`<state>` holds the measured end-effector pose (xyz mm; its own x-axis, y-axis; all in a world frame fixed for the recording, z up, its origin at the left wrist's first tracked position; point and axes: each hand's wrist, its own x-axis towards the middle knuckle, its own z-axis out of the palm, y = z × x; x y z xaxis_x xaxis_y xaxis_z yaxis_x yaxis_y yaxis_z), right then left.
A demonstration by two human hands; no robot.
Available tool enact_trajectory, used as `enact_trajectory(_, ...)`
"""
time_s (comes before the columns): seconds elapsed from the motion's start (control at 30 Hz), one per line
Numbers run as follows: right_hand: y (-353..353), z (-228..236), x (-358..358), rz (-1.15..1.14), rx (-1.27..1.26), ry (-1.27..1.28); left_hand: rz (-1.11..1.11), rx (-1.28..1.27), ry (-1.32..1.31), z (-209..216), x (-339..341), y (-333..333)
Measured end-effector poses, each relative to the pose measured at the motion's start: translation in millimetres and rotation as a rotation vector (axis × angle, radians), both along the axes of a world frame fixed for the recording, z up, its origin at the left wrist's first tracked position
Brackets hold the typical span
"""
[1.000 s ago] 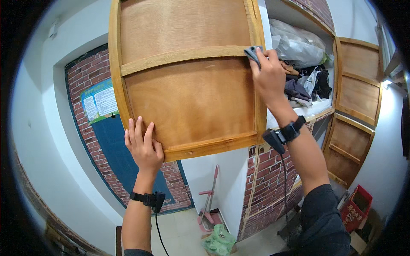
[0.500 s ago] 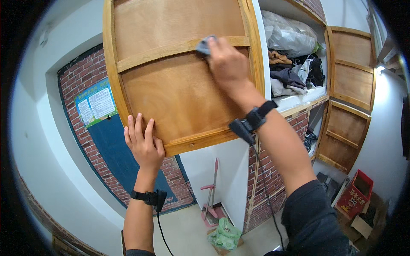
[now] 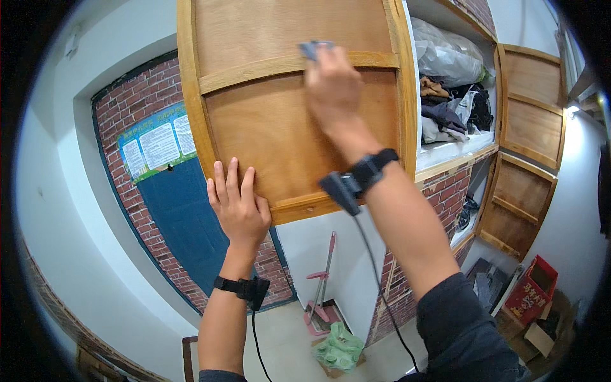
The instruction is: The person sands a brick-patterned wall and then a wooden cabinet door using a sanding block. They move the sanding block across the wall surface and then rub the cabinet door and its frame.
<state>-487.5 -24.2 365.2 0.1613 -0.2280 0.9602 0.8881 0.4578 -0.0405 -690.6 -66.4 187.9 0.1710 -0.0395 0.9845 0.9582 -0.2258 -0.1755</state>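
A wooden cabinet door (image 3: 286, 127) with raised framing strips fills the upper middle of the head view. My right hand (image 3: 334, 86) is closed on a grey cloth (image 3: 314, 49), pressed near the door's middle crossbar (image 3: 254, 72); the hand is blurred by motion. Spread over the door's lower left corner, my left hand (image 3: 240, 202) lies with fingers stretched along the frame, holding nothing loose. Each wrist wears a black strap with a small device and a cable.
Right of the door, an open cabinet holds clothes (image 3: 445, 118) and a plastic-wrapped bundle (image 3: 445, 54). Other wooden doors (image 3: 531, 105) hang open farther right. Below stand a pink broom and dustpan (image 3: 321, 299), a green plastic bag (image 3: 340, 347) and a red box (image 3: 531, 290).
The door and surroundings have shifted rightward in view. My right hand with the cloth has moved left and upward across the door, onto the crossbar's upper side. My left hand keeps its corner.
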Motion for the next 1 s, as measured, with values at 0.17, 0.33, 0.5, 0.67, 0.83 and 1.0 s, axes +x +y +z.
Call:
enact_trajectory(0.17, -22, 6, -105, 0.071, -0.026, -0.238, -0.029, 0.002, -0.001, 0, -2, 2)
enact_trajectory(0.33, -26, 5, -96, 0.026, 0.002, -0.339, -0.040, 0.051, -0.009, 0, -6, -1)
enact_trajectory(0.5, -14, 4, -4, -0.121, 0.001, -0.241, -0.047, 0.057, -0.158, 3, -8, -4)
enact_trajectory(0.67, -16, -2, 116, -0.285, -0.061, -0.069, -0.218, -0.090, -0.448, 26, -18, 5)
enact_trajectory(0.83, -18, -3, 123, -0.252, -0.025, -0.029, -0.467, -0.218, -0.586, 23, -17, 8)
enact_trajectory(1.0, -7, 4, 17, -0.020, 0.056, -0.050, -0.346, -0.161, -0.554, 23, -17, 9)
